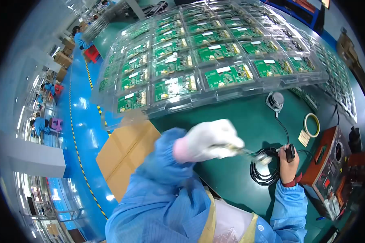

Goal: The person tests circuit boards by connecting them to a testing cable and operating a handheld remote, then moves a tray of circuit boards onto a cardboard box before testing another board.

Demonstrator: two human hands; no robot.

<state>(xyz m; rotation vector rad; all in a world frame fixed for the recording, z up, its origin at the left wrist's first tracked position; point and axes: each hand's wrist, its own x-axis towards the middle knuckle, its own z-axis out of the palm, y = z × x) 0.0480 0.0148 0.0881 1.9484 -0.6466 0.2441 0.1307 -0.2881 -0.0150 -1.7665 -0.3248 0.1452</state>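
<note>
My left hand (215, 139), in a white glove and blurred by motion, is closed over the green table (215, 174). From its fingers a thin stick-like thing (245, 151) points right to a pale, smeared end (263, 159), whose kind I cannot make out. My bare right hand (288, 166) is closed around a black-handled tool (290, 153) that shows only in part. Beside that hand lies a coil of black cable (257, 174), partly behind the pale end.
Clear plastic trays (178, 106) of green circuit boards (228, 75) are stacked across the back. To the right are a small round speaker (275, 101), a tape roll (312, 125) and a brown-sided instrument (324, 170). Cardboard (127, 152) lies at left; seated people (82, 39) are farther off.
</note>
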